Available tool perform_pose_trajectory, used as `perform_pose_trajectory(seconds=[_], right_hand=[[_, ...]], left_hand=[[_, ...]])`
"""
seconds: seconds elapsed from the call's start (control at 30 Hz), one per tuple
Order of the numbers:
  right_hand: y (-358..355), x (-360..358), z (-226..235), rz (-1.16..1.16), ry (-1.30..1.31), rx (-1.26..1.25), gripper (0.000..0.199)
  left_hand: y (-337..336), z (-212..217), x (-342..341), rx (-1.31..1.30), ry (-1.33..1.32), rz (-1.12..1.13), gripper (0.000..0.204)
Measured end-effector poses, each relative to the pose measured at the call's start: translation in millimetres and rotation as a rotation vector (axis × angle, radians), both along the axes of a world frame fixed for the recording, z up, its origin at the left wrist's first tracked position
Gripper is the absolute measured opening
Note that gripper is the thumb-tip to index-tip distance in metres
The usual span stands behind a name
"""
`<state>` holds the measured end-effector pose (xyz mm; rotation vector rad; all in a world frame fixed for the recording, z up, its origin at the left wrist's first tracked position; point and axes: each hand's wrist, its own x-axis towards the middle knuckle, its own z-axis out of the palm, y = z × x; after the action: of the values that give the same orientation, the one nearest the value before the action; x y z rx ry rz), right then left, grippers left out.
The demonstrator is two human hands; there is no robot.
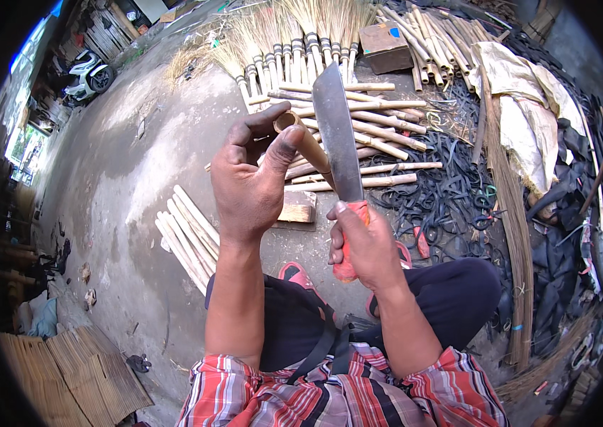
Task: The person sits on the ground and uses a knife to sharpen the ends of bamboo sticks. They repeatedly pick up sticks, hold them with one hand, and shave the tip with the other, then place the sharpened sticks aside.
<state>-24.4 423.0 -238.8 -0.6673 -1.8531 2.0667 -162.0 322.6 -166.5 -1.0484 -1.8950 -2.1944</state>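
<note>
My left hand [250,174] grips a hollow bamboo pole [308,148] near its open end, thumb and fingers around it. The pole slants away to the right, its far part passing by the blade. In my right hand [367,240] is a machete [338,132], held upright by its red-wrapped handle, the broad grey blade pointing up and away. The blade lies against or just beside the pole; I cannot tell which. Below the pole a wooden block [297,208] sits on the floor. Beyond it lies a loose pile of bamboo poles [379,135].
Left of my knees lies a small bundle of pale sticks [189,235]. Several straw brooms [294,43] stand at the back beside a wooden box [385,48]. Black rubber strips [422,196] and long thin fibres [518,270] cover the right side. A scooter [89,75] is parked far left.
</note>
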Motion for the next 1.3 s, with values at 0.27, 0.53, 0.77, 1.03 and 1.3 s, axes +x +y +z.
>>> perform_pose_trajectory(seconds=[0.27, 0.53, 0.77, 1.03, 1.3], right_hand=[[-16, 7, 6, -0.220, 0.180, 0.675, 0.028], [0, 1, -7, -0.039, -0.030, 0.252, 0.026], [-14, 7, 7, -0.280, 0.290, 0.702, 0.025], [11, -1, -2, 0.079, 0.118, -0.614, 0.023], [-8, 5, -1, -0.301, 0.309, 0.750, 0.022]], left_hand=[[-1, -3, 0, -0.038, 0.059, 0.053, 0.038], [-1, 0, 3, -0.050, 0.057, 0.042, 0.036], [0, -4, 2, -0.045, 0.087, 0.088, 0.036], [-1, 0, 4, -0.074, 0.076, 0.069, 0.034], [2, -5, -1, -0.046, 0.113, 0.056, 0.033]])
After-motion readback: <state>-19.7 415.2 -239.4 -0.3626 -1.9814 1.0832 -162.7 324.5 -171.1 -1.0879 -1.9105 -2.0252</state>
